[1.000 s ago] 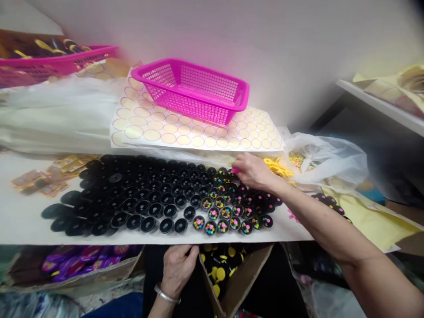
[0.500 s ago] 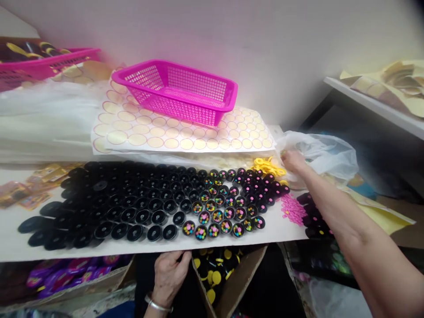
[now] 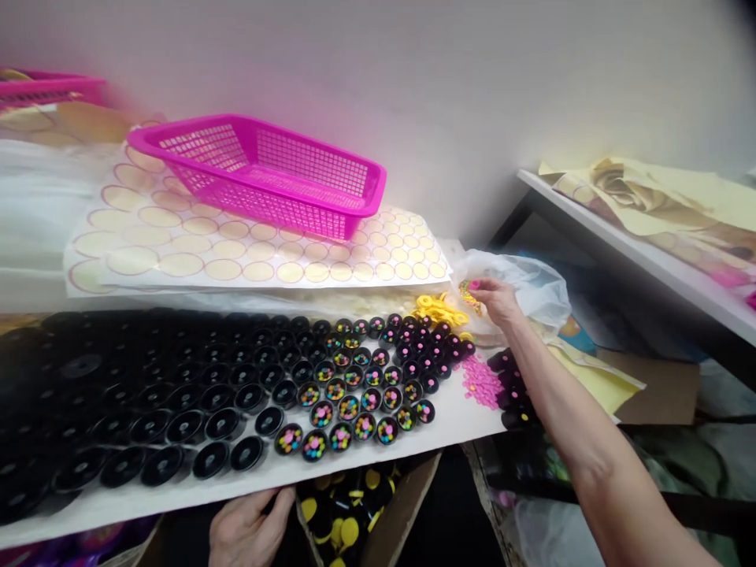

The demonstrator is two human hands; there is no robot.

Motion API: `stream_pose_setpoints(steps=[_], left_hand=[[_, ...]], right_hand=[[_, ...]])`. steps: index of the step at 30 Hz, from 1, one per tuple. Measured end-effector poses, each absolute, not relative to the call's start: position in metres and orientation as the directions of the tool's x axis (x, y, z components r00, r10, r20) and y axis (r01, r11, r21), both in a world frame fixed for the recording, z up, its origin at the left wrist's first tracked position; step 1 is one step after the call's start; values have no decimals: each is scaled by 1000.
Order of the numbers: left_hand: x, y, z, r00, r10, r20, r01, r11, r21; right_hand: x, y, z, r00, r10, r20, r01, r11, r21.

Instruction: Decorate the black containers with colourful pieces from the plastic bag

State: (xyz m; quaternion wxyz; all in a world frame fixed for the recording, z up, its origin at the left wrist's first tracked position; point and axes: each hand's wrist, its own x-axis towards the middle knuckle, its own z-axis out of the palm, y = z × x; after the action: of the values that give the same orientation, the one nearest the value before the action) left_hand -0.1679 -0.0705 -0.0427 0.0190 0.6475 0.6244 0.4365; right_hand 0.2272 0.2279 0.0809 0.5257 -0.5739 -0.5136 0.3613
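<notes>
My right hand (image 3: 494, 299) reaches over the far right of the white table (image 3: 454, 421), beside a clear plastic bag (image 3: 540, 283). Its fingers are closed on a small patch of multicoloured beads (image 3: 469, 296); what contains them is unclear. Yellow plastic pieces (image 3: 440, 310) and a heap of pink pieces (image 3: 481, 382) lie near it. My left hand (image 3: 251, 528) is curled at the table's front edge, with its fingertips hidden. Black round cups (image 3: 221, 424) stand in rows; those toward the right hold colourful beads (image 3: 341, 435), many with a pink piece among them.
A pink mesh basket (image 3: 253, 201) sits on sticker sheets (image 3: 272, 264) at the back. Below the table edge is a cardboard box (image 3: 407, 504) with black and yellow caps (image 3: 348, 531). On the right, a shelf (image 3: 638, 248) bears yellowish sheets.
The view has swung to the right, so the table's contents sit further left. My right hand has lifted slightly by the bag, and colourful beads now show at its fingers. My left hand stays at the edge.
</notes>
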Motion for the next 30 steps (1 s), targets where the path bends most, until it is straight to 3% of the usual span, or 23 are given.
stream_pose_setpoints(steps=[5,9,12,14,18,21,30], left_hand=[[-162,-75,-34,-173,878,445,788,-148,598],[-159,-78,-31,-194,905,378,783,-89,616],[-159,-79,-32,-202,912,357,764,-81,640],[-159,-80,-34,-208,916,345,749,-78,658],[-159,-81,-34,-210,927,309,735,-59,675],[-159,-81,-33,-209,925,316,739,-62,671],[-160,-82,-37,-216,913,346,752,-71,655]], right_hand=[[154,180,112,-107,987,120,236,143,-961],[80,148,127,-449,892,50,327,216,-920],[38,137,127,-662,749,15,419,387,-821],[18,134,125,-750,661,14,482,561,-673],[-7,130,126,-837,547,-19,536,812,-232],[-19,127,127,-851,519,-84,523,852,-30],[-16,128,129,-838,546,10,543,835,-92]])
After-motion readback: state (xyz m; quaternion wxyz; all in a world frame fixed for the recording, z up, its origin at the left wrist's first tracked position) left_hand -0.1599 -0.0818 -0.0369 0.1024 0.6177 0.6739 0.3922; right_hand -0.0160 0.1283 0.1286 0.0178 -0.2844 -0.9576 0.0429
